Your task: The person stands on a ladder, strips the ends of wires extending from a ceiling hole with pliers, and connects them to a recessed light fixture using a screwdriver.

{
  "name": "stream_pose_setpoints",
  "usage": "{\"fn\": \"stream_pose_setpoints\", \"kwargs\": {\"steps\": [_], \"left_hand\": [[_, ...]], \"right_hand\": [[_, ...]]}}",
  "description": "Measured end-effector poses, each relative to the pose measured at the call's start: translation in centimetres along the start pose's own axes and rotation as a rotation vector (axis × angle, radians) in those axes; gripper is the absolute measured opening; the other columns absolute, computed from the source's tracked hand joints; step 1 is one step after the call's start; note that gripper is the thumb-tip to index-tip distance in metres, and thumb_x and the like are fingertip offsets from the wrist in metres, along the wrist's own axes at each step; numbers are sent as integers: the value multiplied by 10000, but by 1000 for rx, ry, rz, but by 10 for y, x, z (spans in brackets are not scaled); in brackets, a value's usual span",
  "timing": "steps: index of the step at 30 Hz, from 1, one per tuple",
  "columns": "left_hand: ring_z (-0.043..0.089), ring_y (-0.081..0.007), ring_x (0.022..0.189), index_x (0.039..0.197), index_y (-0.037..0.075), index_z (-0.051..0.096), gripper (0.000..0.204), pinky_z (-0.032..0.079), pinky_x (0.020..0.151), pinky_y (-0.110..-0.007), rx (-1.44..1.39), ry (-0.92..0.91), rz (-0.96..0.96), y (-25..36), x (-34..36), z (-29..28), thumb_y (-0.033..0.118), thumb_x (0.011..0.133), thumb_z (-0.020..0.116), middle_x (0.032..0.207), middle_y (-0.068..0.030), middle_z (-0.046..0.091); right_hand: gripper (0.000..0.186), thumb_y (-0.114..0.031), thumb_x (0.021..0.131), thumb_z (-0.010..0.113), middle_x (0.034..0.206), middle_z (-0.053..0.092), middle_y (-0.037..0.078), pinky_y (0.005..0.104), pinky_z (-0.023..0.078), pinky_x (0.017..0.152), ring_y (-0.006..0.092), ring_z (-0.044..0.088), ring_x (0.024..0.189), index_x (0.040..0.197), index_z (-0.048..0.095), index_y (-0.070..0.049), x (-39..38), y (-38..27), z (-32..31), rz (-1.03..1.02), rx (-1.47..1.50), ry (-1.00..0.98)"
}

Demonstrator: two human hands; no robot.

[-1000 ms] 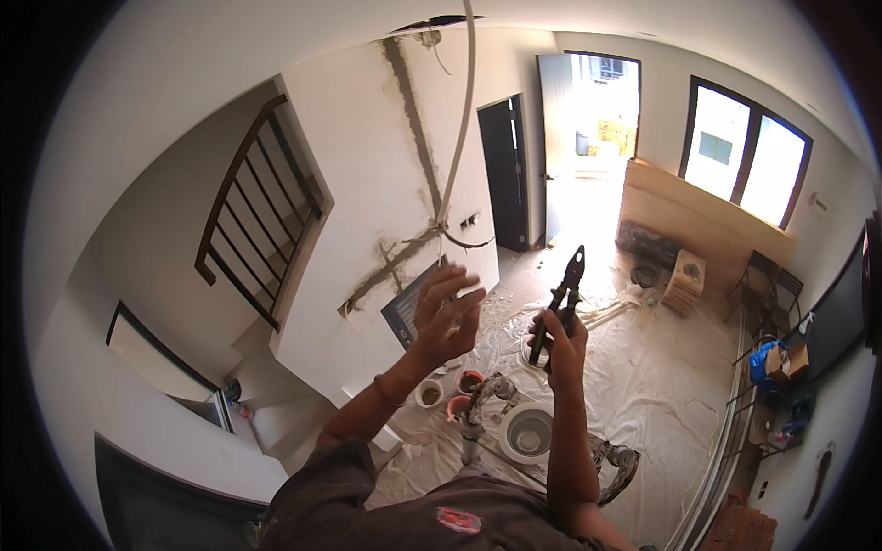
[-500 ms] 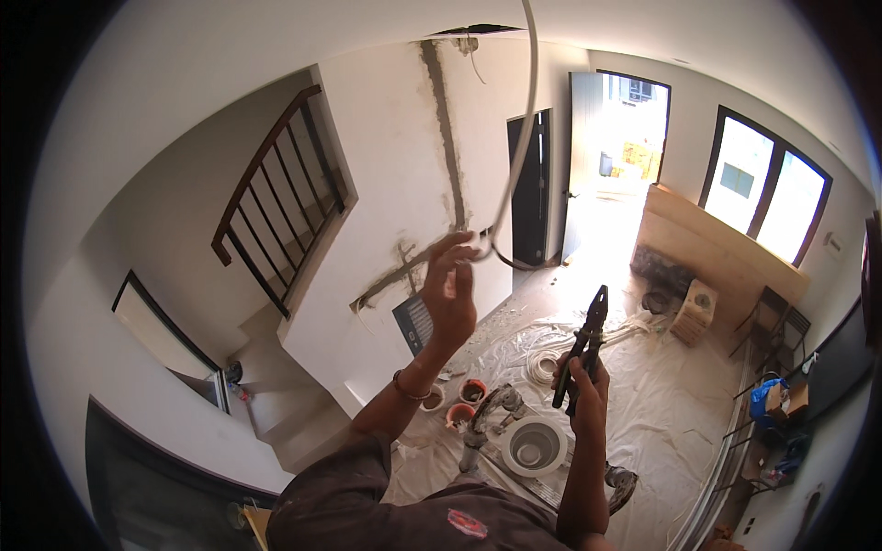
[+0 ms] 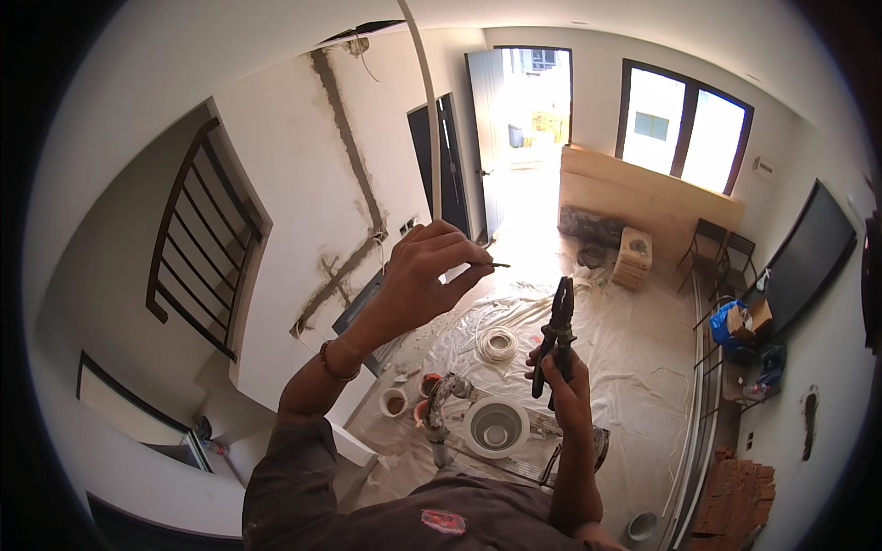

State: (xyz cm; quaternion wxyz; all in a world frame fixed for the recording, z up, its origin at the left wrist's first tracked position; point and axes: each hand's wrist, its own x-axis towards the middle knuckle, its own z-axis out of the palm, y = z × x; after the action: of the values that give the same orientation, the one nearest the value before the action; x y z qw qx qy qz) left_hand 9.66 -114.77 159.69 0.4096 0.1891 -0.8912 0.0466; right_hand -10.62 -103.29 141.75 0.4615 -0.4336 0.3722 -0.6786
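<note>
A white cable (image 3: 430, 119) hangs from the ceiling down to my left hand (image 3: 424, 275), which is raised at chest height or above. Thumb and fingertips pinch the cable's end, and a short thin dark tip pokes out to the right of them. The palm hides part of the cable. In my right hand (image 3: 568, 384) is a pair of dark-handled pliers (image 3: 559, 317), jaws pointing up and looking closed. The pliers stay apart from the cable, lower and to the right of it.
Plastic sheeting (image 3: 625, 395) covers the floor below. A coil of white cable (image 3: 497, 344), a round white bucket (image 3: 497, 427) and smaller pots (image 3: 394, 402) are beneath me. Stair railings (image 3: 197, 243) stand left; a wooden board (image 3: 643, 188) and chairs (image 3: 707, 243) are farther off.
My left hand has turned and now pinches the cable end, where before its fingers were blurred near the curved cable. The view has swung right; the pliers remain in my right hand.
</note>
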Motion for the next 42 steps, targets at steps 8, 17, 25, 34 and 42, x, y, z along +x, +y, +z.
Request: {"fn": "stream_pose_setpoints", "kwargs": {"steps": [8, 17, 25, 34, 42], "left_hand": [[647, -157, 753, 905, 23, 689, 84, 510, 716, -304, -230, 119, -287, 9, -10, -6, 36, 834, 731, 821, -75, 694], [629, -145, 712, 905, 24, 697, 82, 501, 692, -299, -259, 146, -379, 13, -15, -26, 96, 871, 718, 783, -73, 680], [639, -165, 737, 902, 31, 703, 82, 511, 712, -299, -174, 141, -339, 15, -15, -28, 89, 851, 729, 788, -72, 690], [633, -165, 707, 827, 7, 677, 153, 503, 715, -321, -176, -14, -373, 5, -7, -28, 149, 884, 677, 754, -58, 688], [662, -125, 823, 887, 13, 645, 117, 483, 705, -285, -361, 77, -549, -2, -1, -25, 128, 908, 649, 832, -67, 706]], "right_hand": [[209, -75, 935, 595, 1015, 603, 112, 319, 477, 803, 212, 620, 886, 1122, 591, 17, 17, -41, 28, -258, -510, -134], [177, -47, 863, 665, 1068, 577, 185, 444, 488, 731, 365, 611, 865, 992, 577, 36, 44, -66, 62, -533, -728, -66], [173, -53, 858, 668, 1021, 566, 180, 459, 475, 724, 371, 592, 867, 962, 563, 37, 44, -66, 66, -519, -771, -63], [182, -64, 848, 684, 997, 544, 182, 468, 463, 732, 372, 560, 875, 934, 559, 37, 50, -49, 57, -626, -886, -38], [183, -60, 858, 677, 1009, 530, 186, 457, 457, 755, 359, 542, 895, 942, 550, 42, 55, -32, 57, -614, -834, -33]]}}
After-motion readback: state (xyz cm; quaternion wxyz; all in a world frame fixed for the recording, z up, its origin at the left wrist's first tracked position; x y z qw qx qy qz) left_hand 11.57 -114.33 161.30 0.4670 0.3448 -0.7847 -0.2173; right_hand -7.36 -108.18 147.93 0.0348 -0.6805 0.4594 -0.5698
